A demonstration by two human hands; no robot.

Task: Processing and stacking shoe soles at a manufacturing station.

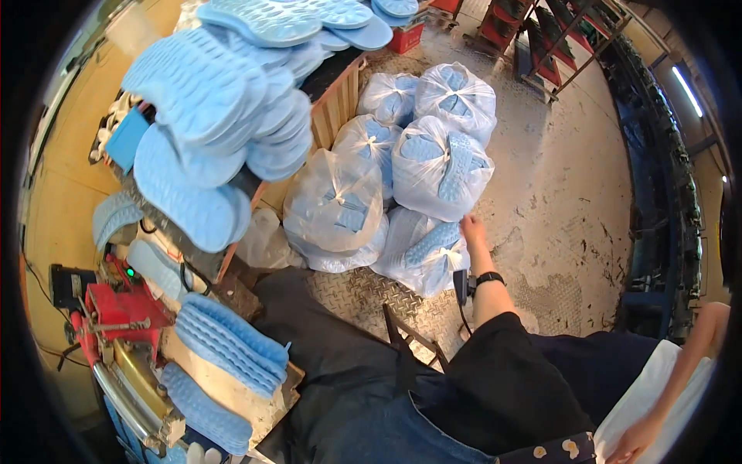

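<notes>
My right hand (473,230) reaches forward to the lower right edge of a tied clear plastic bag (423,189) of blue shoe soles. Its fingers look closed on the bag's edge, though the fingertips are partly hidden. A black band with a small dark device circles that wrist. This bag rests on top of another bag (410,267), also holding blue soles. Beside them a cloudy, knotted bag (328,185) stands nearer the bench, with several more bags behind. My left hand is out of view.
Blue soles (193,85) are piled high on the bench at left. Below them sits a red machine (124,309) beside stacked soles (232,344). Another person's arm (688,371) shows at lower right. Metal racks (533,46) stand at the back, and dark equipment (665,170) lines the right.
</notes>
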